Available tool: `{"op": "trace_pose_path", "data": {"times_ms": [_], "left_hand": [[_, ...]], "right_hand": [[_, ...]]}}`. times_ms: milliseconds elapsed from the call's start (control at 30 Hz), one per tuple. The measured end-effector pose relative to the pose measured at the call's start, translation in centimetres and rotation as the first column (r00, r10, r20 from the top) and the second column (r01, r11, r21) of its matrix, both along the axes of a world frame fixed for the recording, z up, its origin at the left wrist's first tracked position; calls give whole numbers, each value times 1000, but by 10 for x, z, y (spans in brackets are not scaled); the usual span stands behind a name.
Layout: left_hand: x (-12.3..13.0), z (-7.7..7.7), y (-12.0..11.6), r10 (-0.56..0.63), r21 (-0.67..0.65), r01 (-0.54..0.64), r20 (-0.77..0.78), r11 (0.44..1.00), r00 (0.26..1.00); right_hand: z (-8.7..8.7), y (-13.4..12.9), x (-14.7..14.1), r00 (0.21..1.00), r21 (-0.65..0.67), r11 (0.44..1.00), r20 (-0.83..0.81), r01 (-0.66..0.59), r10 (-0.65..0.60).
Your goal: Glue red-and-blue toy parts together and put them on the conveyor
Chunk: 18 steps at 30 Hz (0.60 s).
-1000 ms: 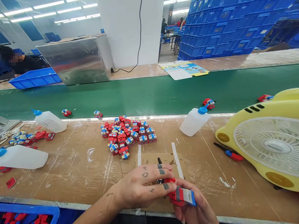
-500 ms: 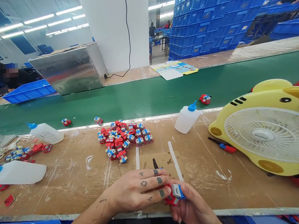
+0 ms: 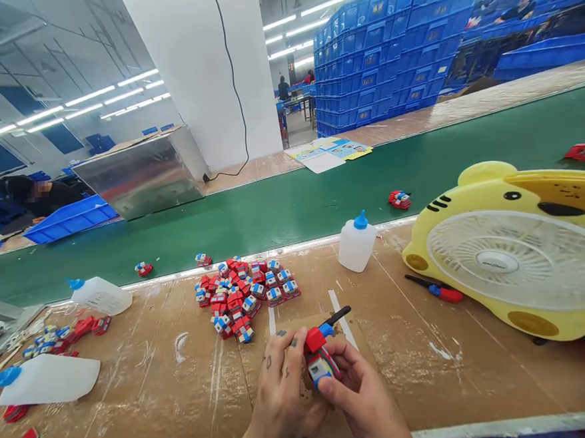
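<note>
Both my hands are together over the near edge of the workbench, around a small red, blue and white toy vehicle body [image 3: 322,369]. My right hand [image 3: 362,391] grips this body with its thumb on the front face. My left hand [image 3: 286,379] has its fingers closed on a red and blue plastic part [image 3: 315,339] with a long black blade pointing up and right. That part touches the top of the toy body; whether they are joined I cannot tell. Beyond my hands lies a pile of similar toy vehicles [image 3: 242,296].
A white squeeze bottle [image 3: 357,246] with a blue nozzle stands ahead; two more, including a lying one [image 3: 53,379], are at left. A yellow animal-shaped fan [image 3: 520,316] occupies the right. Behind runs a green conveyor belt [image 3: 282,210] carrying several toys. A co-worker [image 3: 45,193] sits at far left.
The red part with the black blade has come up against the toy body, its blade swinging to point up and right. My left hand has turned more upright. The camera view has shifted and tilted.
</note>
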State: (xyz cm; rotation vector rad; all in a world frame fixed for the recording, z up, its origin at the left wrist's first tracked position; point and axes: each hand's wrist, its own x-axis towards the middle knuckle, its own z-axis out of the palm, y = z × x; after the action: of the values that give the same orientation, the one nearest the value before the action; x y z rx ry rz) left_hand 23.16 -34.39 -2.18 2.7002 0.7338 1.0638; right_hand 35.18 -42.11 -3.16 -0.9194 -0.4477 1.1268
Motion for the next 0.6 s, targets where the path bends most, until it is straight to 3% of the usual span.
{"op": "trace_pose_path", "data": {"times_ms": [233, 400, 500, 600], "left_hand": [[13, -7, 9, 34, -95, -37, -39, 995, 999], [19, 8, 27, -95, -239, 82, -42, 968, 995], [29, 26, 61, -75, -348, 67, -8, 935, 997], [50, 41, 121, 39, -346, -66, -84, 936, 996]], "right_hand": [[-12, 13, 1, 979, -85, 995, 202, 53, -35], [-15, 24, -1, 975, -66, 991, 199, 113, -98], [-23, 21, 13, 958, -33, 976, 199, 216, -205], [-45, 12, 42, 933, -114, 959, 288, 259, -217]]}}
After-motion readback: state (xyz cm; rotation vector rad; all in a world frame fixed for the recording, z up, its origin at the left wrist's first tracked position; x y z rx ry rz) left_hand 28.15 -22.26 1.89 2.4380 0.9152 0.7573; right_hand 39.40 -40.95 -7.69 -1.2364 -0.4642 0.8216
